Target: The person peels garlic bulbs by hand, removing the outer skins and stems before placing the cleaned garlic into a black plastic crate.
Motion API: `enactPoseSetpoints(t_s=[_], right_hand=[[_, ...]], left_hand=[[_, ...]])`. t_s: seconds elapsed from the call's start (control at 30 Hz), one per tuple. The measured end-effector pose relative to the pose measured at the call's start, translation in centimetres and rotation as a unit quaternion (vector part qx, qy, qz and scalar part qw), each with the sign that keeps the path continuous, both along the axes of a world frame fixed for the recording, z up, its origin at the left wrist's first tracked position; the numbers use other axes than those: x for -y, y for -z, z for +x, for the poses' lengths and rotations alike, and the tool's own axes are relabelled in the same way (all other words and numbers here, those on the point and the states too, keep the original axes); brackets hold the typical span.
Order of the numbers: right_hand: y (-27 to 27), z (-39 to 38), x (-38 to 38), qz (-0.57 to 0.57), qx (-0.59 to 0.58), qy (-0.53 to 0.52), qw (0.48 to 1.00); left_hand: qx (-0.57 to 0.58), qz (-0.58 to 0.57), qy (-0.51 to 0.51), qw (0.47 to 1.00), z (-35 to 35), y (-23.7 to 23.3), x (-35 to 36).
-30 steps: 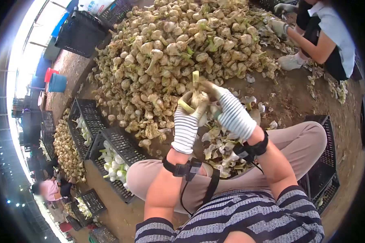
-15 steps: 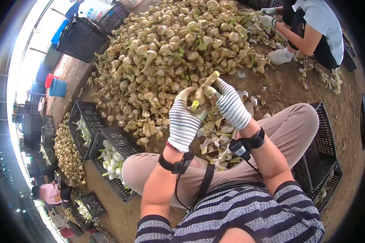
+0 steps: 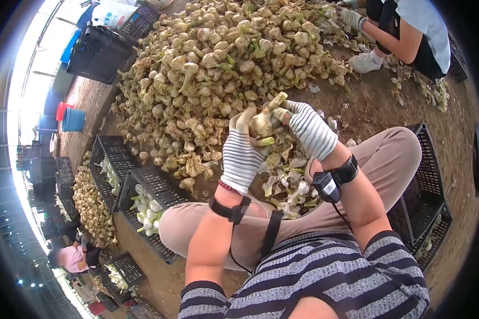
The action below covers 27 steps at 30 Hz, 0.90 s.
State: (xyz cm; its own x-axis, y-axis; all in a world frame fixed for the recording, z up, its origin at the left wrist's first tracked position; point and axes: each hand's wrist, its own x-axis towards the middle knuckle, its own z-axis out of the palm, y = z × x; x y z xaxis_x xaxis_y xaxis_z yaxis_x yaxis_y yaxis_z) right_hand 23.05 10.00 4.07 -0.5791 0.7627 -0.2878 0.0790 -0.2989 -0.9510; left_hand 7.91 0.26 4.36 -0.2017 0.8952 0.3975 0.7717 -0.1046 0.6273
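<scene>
Both of my hands wear striped knit gloves and meet over the near edge of a big garlic pile (image 3: pixel 197 69). In my left hand (image 3: pixel 239 157) sits a dirty garlic bulb (image 3: pixel 261 125), its stalk pointing up to the right. A second cut stalk (image 3: pixel 264 142), green at the end, sticks out below it from the same hand. My right hand (image 3: pixel 311 130) is closed at the right side of the bulb, fingers at its stalk and outer skin. Peeled skins (image 3: pixel 290 194) lie on the ground below my hands.
Black crates with peeled white garlic (image 3: pixel 148 210) stand at my left knee, and more black crates (image 3: pixel 423 199) at my right. A co-worker in gloves (image 3: pixel 351 17) crouches at the upper right. Blue bucket (image 3: pixel 73 119) and red bucket (image 3: pixel 64 110) stand far left; another person sits lower left.
My hands have turned the bulb, so its round body now shows between them. The green-ended stalk has swung to point right, and my right hand has shifted slightly right.
</scene>
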Motion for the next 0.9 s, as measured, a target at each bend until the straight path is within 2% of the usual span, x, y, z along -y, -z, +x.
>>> enactPoseSetpoints(t_s=[0.07, 0.1, 0.13, 0.17, 0.2, 0.23, 0.27, 0.33, 0.37, 0.4, 0.43, 0.47, 0.53, 0.6, 0.63, 0.67, 0.73, 0.77, 0.8, 0.87, 0.9], right_hand=[[-1.7, 0.6, 0.7, -0.104, -0.088, 0.017, 0.991], [-2.5, 0.9, 0.8, -0.081, -0.074, 0.030, 0.994], [-2.0, 1.2, 0.6, -0.082, -0.076, 0.032, 0.993], [-0.9, 1.7, 0.1, -0.006, -0.052, 0.008, 0.999], [-0.7, 2.0, -0.2, 0.072, -0.026, -0.016, 0.997], [-0.8, 2.7, -0.4, 0.070, 0.001, -0.037, 0.997], [-0.7, 3.1, -0.3, 0.069, 0.001, -0.038, 0.997], [-0.8, 3.7, 0.0, 0.038, -0.031, -0.078, 0.996], [-2.3, 3.7, 0.7, -0.060, -0.059, -0.060, 0.995], [-2.0, 3.6, 0.7, -0.059, -0.059, -0.060, 0.995], [-1.4, 3.4, 0.7, -0.071, -0.062, -0.032, 0.995], [-0.8, 3.4, 0.7, -0.084, -0.065, -0.001, 0.994], [-0.1, 3.3, 0.9, 0.036, 0.032, 0.013, 0.999], [0.4, 2.6, 2.0, 0.072, 0.042, -0.016, 0.996], [1.8, 2.3, 2.3, 0.126, 0.054, -0.037, 0.990], [2.0, 2.5, 1.9, 0.128, 0.053, -0.039, 0.990], [2.5, 3.5, 0.6, 0.114, 0.054, 0.029, 0.992], [2.6, 4.1, -0.4, 0.072, 0.108, 0.115, 0.985], [5.3, 4.9, -2.3, 0.072, 0.083, 0.147, 0.983], [9.8, 6.0, -4.7, 0.057, 0.116, 0.120, 0.984], [11.7, 6.0, -4.9, 0.116, 0.171, 0.075, 0.976]], left_hand=[[0.008, -0.010, 0.018, 1.000, 0.0, 0.4, 0.1], [0.006, -0.012, 0.021, 1.000, 0.2, 0.4, 0.1], [0.200, -0.028, 0.025, 0.979, 0.5, 0.4, 0.1], [0.386, -0.042, 0.027, 0.921, 0.9, 0.0, 0.0], [0.558, -0.054, 0.027, 0.828, 1.2, -0.9, -0.3], [0.662, -0.070, -0.001, 0.746, 1.5, -2.1, -0.4], [0.662, -0.070, -0.002, 0.746, 0.8, -1.6, -0.4], [0.767, -0.196, -0.011, 0.611, -0.8, -0.3, -0.4], [0.742, -0.184, -0.044, 0.643, 0.7, -1.7, -0.8], [0.742, -0.183, -0.044, 0.644, 0.8, -1.0, -1.0], [0.598, -0.178, -0.082, 0.778, 0.6, 0.4, -1.2], [0.429, -0.166, -0.115, 0.881, 0.6, 0.8, -1.5], [0.445, -0.116, -0.052, 0.886, 0.7, 1.4, -1.4], [0.451, -0.141, 0.029, 0.881, 0.9, 0.5, -1.2], [0.503, -0.182, -0.038, 0.844, 1.0, 0.4, -1.1], [0.503, -0.180, -0.039, 0.845, 0.6, 0.7, -1.0], [0.443, -0.144, -0.025, 0.885, -0.4, 1.4, -0.3], [0.433, -0.182, -0.017, 0.883, -0.8, 0.5, 0.0], [0.421, -0.175, -0.001, 0.890, -1.1, -0.1, 0.3], [0.439, -0.183, 0.020, 0.879, -1.3, -1.7, 0.4], [0.446, -0.184, 0.042, 0.875, -1.5, -1.6, 0.6]])
